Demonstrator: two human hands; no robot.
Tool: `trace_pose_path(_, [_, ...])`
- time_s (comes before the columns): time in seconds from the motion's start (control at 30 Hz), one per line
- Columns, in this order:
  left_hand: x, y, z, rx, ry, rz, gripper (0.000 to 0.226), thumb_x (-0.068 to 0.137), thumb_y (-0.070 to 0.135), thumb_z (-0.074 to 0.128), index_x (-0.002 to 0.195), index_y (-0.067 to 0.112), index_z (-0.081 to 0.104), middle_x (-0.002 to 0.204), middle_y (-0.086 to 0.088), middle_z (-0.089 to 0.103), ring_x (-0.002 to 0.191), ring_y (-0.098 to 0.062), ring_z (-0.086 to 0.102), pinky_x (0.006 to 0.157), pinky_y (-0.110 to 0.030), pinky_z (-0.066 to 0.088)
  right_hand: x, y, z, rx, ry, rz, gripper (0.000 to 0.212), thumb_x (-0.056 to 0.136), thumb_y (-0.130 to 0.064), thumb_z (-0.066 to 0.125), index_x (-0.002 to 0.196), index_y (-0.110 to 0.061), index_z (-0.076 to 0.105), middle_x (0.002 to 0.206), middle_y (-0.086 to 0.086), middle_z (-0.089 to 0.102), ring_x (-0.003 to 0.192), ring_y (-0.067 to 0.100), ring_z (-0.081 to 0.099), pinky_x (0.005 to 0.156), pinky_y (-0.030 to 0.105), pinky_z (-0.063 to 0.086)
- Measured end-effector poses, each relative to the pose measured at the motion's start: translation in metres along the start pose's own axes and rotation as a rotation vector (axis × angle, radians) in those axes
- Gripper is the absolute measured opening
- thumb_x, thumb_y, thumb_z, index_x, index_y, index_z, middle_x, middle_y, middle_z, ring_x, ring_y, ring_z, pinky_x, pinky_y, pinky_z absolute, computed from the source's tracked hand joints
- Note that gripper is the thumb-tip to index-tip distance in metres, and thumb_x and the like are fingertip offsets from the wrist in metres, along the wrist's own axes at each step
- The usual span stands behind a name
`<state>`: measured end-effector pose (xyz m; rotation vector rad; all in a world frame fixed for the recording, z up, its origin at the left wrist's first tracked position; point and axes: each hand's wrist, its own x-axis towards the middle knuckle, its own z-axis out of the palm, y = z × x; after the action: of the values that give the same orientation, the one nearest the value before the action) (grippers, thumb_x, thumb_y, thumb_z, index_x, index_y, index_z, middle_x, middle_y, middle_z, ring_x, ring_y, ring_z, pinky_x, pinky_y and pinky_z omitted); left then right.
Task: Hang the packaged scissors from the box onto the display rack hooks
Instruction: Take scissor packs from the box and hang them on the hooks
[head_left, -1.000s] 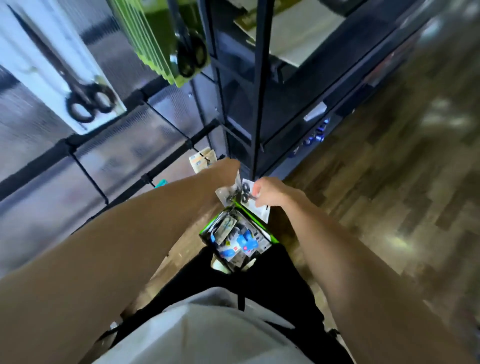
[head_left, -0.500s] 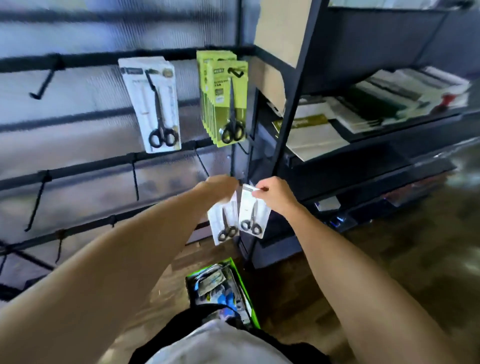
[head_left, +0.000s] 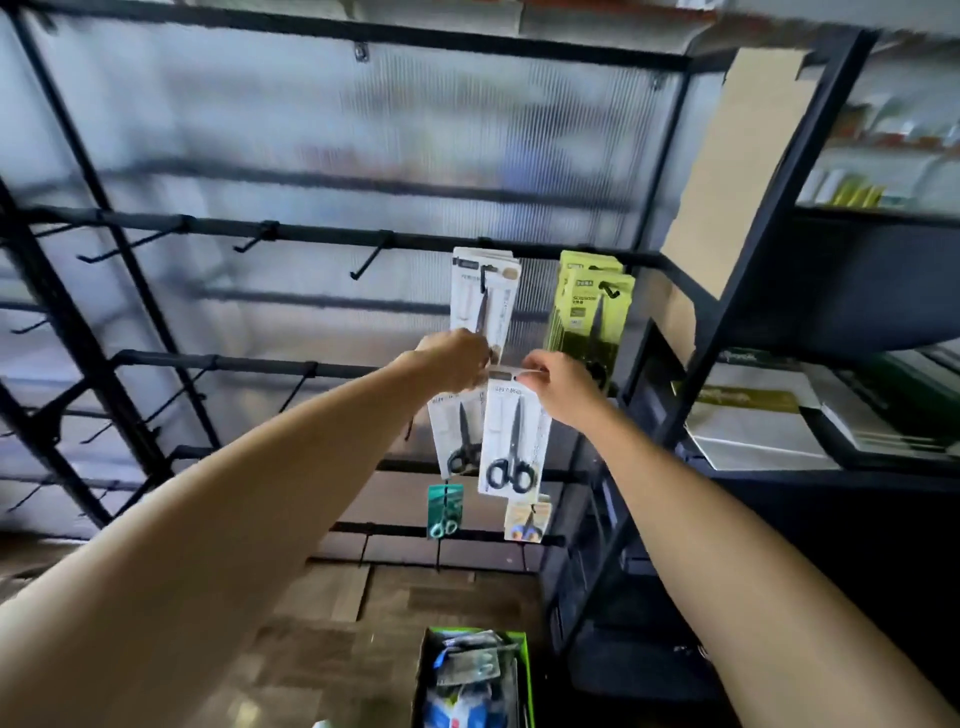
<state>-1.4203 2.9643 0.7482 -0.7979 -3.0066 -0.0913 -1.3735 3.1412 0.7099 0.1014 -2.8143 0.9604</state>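
Both hands are raised at the display rack. The left hand pinches one white scissors pack by its top, and the right hand pinches a second white scissors pack just beside it. Neither is on a hook yet. Already hung: white packs, green packs, two small packs lower down. The box on the floor holds more (count unclear), so plenty is left.

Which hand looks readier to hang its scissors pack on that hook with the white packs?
Probably the left hand: it grips its white pack right under the hung white packs. The right hand, pinching the other pack, sits further right.
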Motion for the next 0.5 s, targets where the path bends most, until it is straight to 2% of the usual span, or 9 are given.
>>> trace_pose_path(0.13, [-0.013,-0.017,-0.036,0.099,0.121,-0.072,0.018,0.099,0.029,0.052,0.110,0.022,0.064,0.103,-0.003,0.065,0.090,-0.022,0.063,0.074,-0.032,0.048,0.021,-0.037,-0.005,-0.068,0.046,-0.134,0.008,0.097,-0.023,0.059,0.098,-0.017,0.063,0.084,-0.009,0.063,0.080,0.011,0.061,0.065,0.024,0.044])
trace_pose_path(0.23, [-0.019,-0.026,-0.058,0.108,0.150,-0.121,0.011,0.100,0.026,0.049,0.096,0.032,0.057,0.097,0.003,0.064,0.083,-0.017,0.056,0.068,-0.030,0.037,0.032,-0.062,-0.013,-0.088,0.122,-0.191,0.007,0.098,-0.020,0.057,0.093,-0.016,0.060,0.080,-0.008,0.061,0.074,0.012,0.060,0.062,0.026,0.048])
trace_pose_path(0.37, [-0.023,-0.036,-0.082,0.083,0.186,-0.128,0.015,0.098,0.013,0.048,0.093,0.025,0.057,0.085,-0.001,0.058,0.072,-0.019,0.052,0.054,-0.028,0.036,0.043,-0.083,-0.019,0.003,0.251,-0.165,0.012,0.099,-0.025,0.057,0.090,-0.017,0.055,0.077,-0.001,0.062,0.063,0.016,0.059,0.053,0.033,0.048])
trace_pose_path(0.43, [-0.020,-0.039,-0.089,0.014,0.221,-0.119,0.012,0.097,0.012,0.052,0.093,0.020,0.060,0.083,-0.004,0.058,0.071,-0.021,0.054,0.050,-0.028,0.038,0.048,-0.087,-0.020,0.035,0.257,-0.123,0.012,0.101,-0.022,0.052,0.090,-0.016,0.054,0.077,0.001,0.061,0.065,0.019,0.059,0.054,0.036,0.049])
trace_pose_path(0.5, [-0.020,-0.042,-0.094,-0.046,0.259,-0.102,0.009,0.097,0.018,0.055,0.091,0.015,0.061,0.079,-0.004,0.056,0.067,-0.020,0.053,0.047,-0.025,0.035,0.051,-0.089,-0.019,0.062,0.232,-0.104,0.015,0.102,-0.017,0.046,0.088,-0.016,0.053,0.076,0.004,0.058,0.065,0.020,0.055,0.054,0.036,0.043])
